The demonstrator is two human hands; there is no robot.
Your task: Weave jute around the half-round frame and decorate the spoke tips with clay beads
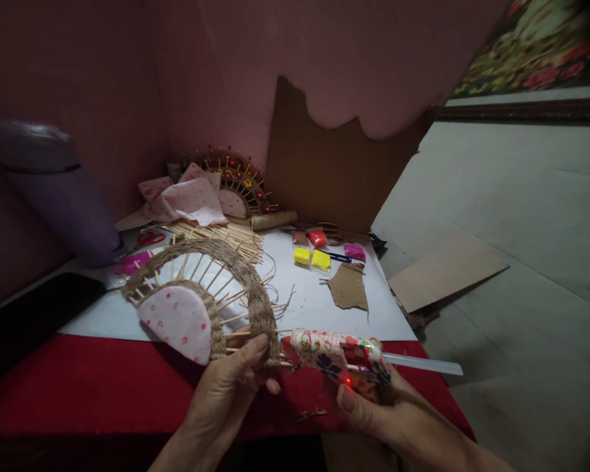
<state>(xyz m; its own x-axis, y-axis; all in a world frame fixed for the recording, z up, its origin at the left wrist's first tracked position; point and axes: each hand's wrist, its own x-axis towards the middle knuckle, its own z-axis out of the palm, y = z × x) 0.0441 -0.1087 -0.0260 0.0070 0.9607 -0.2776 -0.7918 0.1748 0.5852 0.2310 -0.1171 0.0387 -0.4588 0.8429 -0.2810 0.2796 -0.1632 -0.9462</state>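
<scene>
A half-round fan frame of thin sticks woven with twine (233, 262) rests in my left hand (236, 380), thumb pressed on the lower right end of its band. Its inner half-disc (177, 322) is covered in white cloth with red dots. My right hand (388, 410) grips a flower-patterned hot glue gun (339, 351) with a small red light lit. The gun's nozzle points left, right by the stick ends at the band; whether it touches them I cannot tell. A clear glue stick (423, 362) sticks out of the gun's back.
A decorated second fan (236, 177), dotted cloth (187, 196), loose sticks (226, 237) and a twine roll (274, 219) lie at the back. Small coloured packets (320, 259) and a cardboard scrap (349, 286) lie on white paper. A purple bottle (63, 196) stands left; large cardboard (334, 164) leans behind.
</scene>
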